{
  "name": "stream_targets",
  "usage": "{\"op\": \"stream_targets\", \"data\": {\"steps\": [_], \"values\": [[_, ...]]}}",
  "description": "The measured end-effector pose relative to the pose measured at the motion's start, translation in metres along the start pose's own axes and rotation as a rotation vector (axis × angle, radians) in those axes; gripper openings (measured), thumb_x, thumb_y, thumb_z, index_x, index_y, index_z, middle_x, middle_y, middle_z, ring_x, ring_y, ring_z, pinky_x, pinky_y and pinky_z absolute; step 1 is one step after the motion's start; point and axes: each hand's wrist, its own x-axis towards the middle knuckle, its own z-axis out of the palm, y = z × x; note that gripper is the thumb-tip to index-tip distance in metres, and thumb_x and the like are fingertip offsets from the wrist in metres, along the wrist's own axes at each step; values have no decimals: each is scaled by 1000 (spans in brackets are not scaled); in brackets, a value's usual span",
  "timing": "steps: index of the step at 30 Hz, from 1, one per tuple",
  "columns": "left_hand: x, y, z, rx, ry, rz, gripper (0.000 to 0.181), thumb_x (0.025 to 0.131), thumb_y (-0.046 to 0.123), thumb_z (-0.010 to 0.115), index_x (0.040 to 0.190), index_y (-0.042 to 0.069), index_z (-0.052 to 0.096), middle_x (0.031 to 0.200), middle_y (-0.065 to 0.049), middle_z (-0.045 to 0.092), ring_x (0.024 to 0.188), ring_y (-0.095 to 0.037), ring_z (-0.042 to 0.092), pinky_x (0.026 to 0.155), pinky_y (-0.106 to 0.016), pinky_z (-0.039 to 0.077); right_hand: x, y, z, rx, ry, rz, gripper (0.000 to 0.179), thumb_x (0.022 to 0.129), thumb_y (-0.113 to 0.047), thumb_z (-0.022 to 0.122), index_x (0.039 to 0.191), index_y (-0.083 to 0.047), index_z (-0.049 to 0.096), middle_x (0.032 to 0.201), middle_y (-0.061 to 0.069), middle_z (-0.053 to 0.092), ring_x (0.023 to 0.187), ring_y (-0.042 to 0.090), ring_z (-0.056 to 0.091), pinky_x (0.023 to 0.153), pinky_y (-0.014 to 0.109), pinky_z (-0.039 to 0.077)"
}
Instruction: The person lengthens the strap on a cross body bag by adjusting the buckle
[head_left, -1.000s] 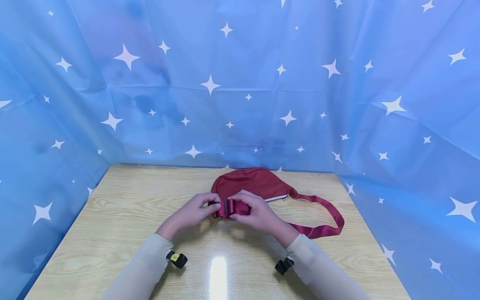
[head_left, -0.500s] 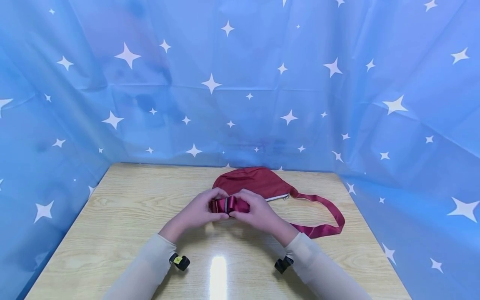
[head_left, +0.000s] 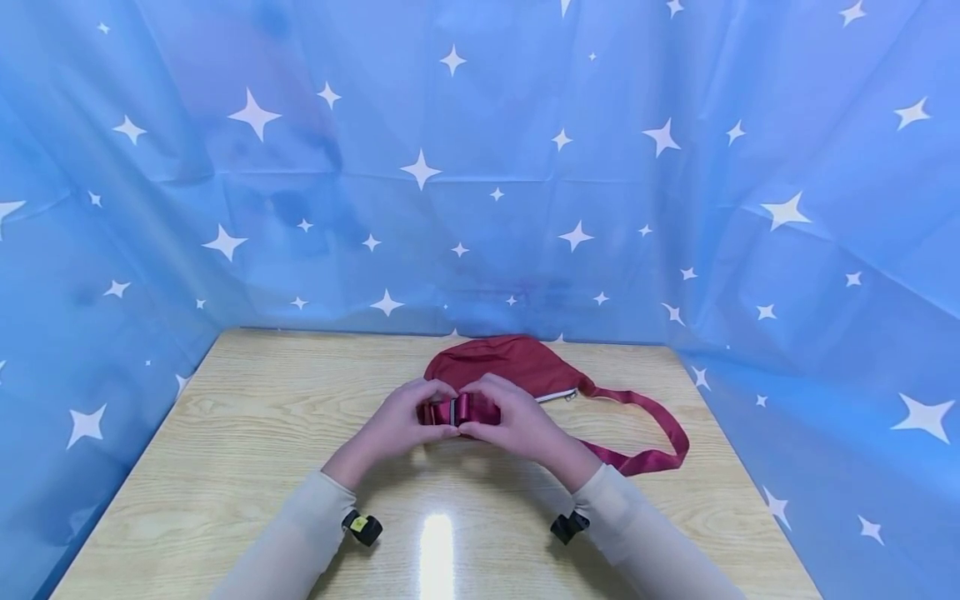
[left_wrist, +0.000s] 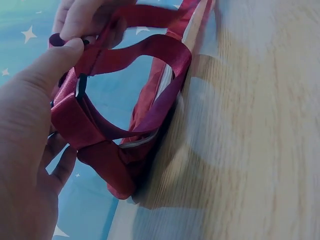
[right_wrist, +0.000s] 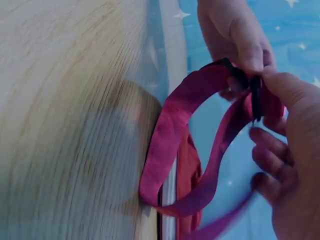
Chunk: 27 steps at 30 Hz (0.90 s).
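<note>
A dark red waist bag (head_left: 502, 362) with a pale zipper lies at the back of the table, partly hidden by both hands. My left hand (head_left: 401, 421) grips the left end of its strap, thumb below and fingers above. Against it, my right hand (head_left: 517, 421) pinches the strap near a dark strap slider (head_left: 453, 412). In the left wrist view, the strap (left_wrist: 170, 55) forms a loop beside the bag. Two black fittings show between the hands in the right wrist view, one of them an upright slider (right_wrist: 256, 97) near the right thumb.
The free part of the strap (head_left: 675, 442) curves out to the right over the wooden table (head_left: 247, 467). A blue curtain with white stars (head_left: 480, 217) hangs behind and along the sides. Each wrist carries a small black camera (head_left: 363, 528).
My left hand has moved slightly right, its fingertips now close to the right hand's, and covers more of the strap end. My right hand and the bag stay nearly in place.
</note>
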Motion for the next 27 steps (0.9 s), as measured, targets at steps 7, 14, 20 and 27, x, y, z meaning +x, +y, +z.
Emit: {"op": "stream_targets", "data": {"steps": [7,14,20,27], "values": [[0,1,2,23,7,6,45,91,37,94,129,25,73,118,2,72,104,-15,62,91,-44,56,7,-11,-2,-56,11,-32,39,95,-31,92,124,-15,73,116,-8,67,111,19,61,95,39,56],[0,-1,2,20,6,34,46,91,40,94,128,26,72,115,9,69,104,-15,63,92,-47,57,3,-10,0,240,82,32,32,98,-11,87,125,-7,69,120,4,69,110,26,69,90,49,63],[0,-2,1,15,-8,6,46,91,44,93,128,28,72,110,10,67,101,-18,62,88,-47,56,-1,-7,-3,296,70,83,37,100,-11,84,132,-5,66,121,9,71,104,27,72,82,42,65],[1,-1,-2,34,-30,-1,44,91,38,94,128,29,71,112,10,67,103,-14,61,92,-52,57,7,-19,-12,-153,-24,5,43,93,-38,92,124,-15,75,111,-5,73,101,13,58,92,44,50]]}}
